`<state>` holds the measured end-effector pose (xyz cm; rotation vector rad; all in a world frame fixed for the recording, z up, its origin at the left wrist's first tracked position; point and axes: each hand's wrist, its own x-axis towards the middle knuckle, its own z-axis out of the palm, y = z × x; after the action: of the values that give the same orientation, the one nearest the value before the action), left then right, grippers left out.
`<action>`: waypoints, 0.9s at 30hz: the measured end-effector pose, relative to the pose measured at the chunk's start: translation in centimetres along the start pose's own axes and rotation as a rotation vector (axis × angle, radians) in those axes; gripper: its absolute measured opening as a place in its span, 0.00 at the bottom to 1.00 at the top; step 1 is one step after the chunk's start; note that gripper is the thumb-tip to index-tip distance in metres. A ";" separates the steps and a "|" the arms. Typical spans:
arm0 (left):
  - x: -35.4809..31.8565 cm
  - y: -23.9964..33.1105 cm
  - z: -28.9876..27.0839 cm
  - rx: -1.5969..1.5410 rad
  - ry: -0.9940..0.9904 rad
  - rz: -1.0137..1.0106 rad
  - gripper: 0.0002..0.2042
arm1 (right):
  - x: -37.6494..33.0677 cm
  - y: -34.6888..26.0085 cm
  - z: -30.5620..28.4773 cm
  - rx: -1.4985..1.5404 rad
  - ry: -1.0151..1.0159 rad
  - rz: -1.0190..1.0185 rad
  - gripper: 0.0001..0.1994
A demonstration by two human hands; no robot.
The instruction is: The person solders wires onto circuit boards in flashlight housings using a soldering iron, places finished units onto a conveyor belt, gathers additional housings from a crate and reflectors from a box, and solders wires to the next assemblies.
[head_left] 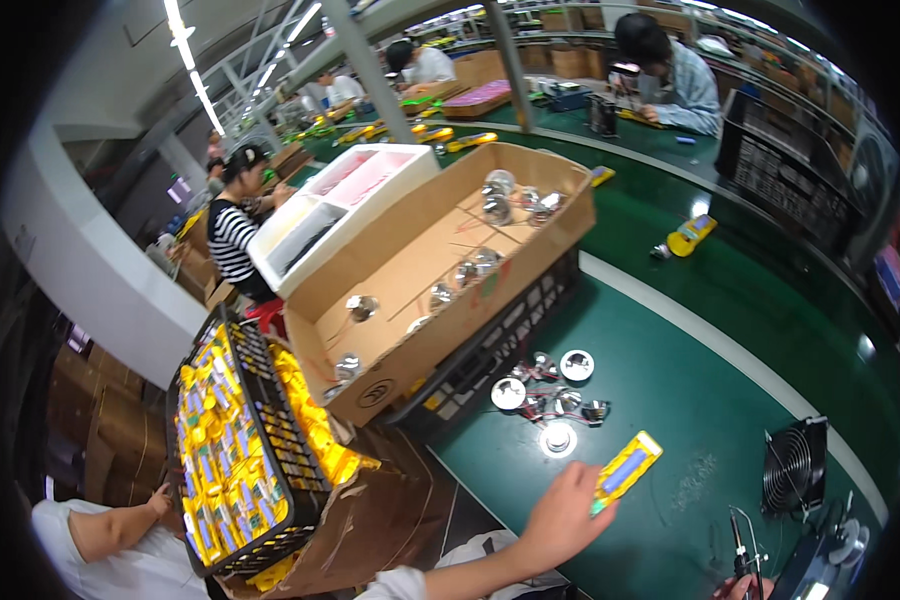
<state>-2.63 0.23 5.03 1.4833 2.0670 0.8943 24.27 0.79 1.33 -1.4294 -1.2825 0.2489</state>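
My left hand grips the lower end of a yellow plastic housing over the green bench. A blue cylindrical battery lies in it, and a bit of green shows at the end by my fingers. At the lower right edge, my right hand is closed around a soldering iron, tip up; most of that hand is cut off. Beyond my left hand lie several shiny reflector cups with thin wires, some on their sides.
A cardboard box of reflector cups sits on a black crate. At left, a black basket holds yellow housings. A small black fan stands at right. A yellow housing lies on the green conveyor. Co-workers sit beyond; another person's hand is beside the basket.
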 end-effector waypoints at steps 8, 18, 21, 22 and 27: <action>1.4 1.0 1.8 0.085 0.138 0.177 0.26 | -1.3 1.2 -2.2 -0.287 0.225 -0.261 0.08; 8.9 -5.0 -3.5 0.497 0.012 0.364 0.06 | -0.4 -1.7 0.4 0.338 0.236 0.075 0.06; 9.9 -4.3 -3.1 0.652 -0.081 0.342 0.05 | -0.4 -1.6 0.1 0.131 0.204 -0.073 0.07; 10.1 -4.1 -3.0 0.717 -0.141 0.344 0.04 | -0.5 -1.8 0.1 0.123 0.214 -0.071 0.07; 10.3 -3.8 -4.4 0.439 0.027 0.575 0.03 | -0.5 -2.9 0.3 0.301 0.259 0.136 0.07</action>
<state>-11.51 8.05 5.55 2.3869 1.9626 0.6667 22.29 -0.08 3.31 -1.2442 -0.8966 0.3221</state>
